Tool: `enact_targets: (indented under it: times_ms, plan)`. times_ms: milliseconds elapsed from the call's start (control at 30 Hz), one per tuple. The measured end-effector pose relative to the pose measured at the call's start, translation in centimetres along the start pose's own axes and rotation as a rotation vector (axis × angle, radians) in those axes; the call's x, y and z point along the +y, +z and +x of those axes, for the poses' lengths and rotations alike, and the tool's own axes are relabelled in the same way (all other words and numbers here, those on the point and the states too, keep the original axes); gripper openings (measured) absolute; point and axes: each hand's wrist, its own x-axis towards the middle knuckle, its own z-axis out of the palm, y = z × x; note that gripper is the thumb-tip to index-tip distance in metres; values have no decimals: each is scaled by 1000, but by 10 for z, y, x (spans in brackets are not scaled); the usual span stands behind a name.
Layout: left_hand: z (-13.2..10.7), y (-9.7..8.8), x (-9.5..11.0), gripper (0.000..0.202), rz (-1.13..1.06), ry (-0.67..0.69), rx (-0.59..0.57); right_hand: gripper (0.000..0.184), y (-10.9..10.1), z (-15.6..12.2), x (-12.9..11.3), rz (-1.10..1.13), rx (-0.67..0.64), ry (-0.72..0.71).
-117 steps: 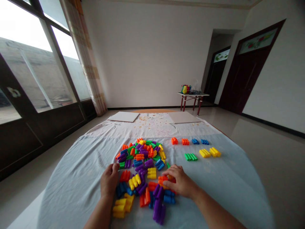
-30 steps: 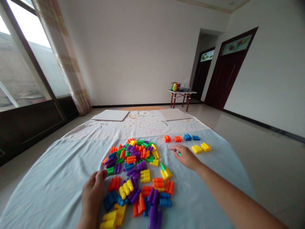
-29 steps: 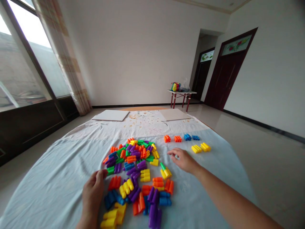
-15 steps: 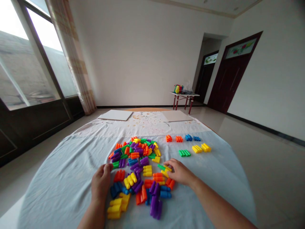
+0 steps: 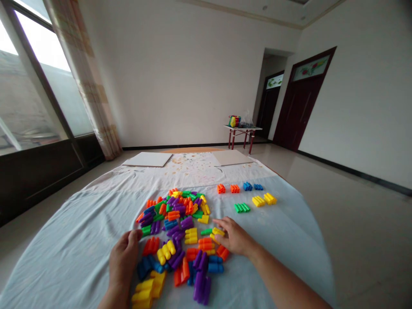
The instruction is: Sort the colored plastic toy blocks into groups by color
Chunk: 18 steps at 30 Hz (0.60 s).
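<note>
In the head view, we have both hands over the cloth-covered surface [image 5: 283,240]. Our right hand [image 5: 236,236] is at a yellow piece [image 5: 216,234], between the surface's middle and its near edge. Thumb and fingers stand apart around the piece; we cannot tell whether they press on it. A loose green piece [image 5: 206,231] lies just to its left, and a ribbed orange piece [image 5: 206,243] lies nearer the near edge.

The step looks like taking hold of the yellow piece, and with neighbours so close we do well to pinch it across its sides, keep the fingertips off the green piece, and raise it rather than drag it. A light squeeze is probably enough, as the pieces look like smooth plastic.

Our left hand [image 5: 124,253] is at the left side of the mixed pile [image 5: 180,209], thumb and index finger together beside a green block [image 5: 146,231]; whether they grip it we cannot tell. Keeping this hand quiet should spare the pile a nudge.

Toward the surface's right edge, well apart from the pile, lie two yellow blocks [image 5: 269,198], with a green set [image 5: 242,208] near them, lined up side by side.
</note>
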Motion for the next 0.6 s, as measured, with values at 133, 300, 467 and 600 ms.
enact_targets:
  times_ms: [133, 300, 467, 600]
  plan:
    - [4, -1, -5, 35, 21, -51, -15, 40, -6, -5, -2, -12, -28, -7]
    - [5, -4, -3, 35, 53, -45, -16, 39, -11, -4, 6, -19, 111, 73]
    - [5, -5, -1, 36, 97, -60, -29, 41, -15, -5, 19, -17, 83, 126]
    - [6, -5, -5, 37, 134, -49, -43, 49, -17, -5, 27, 29, 79, 7]
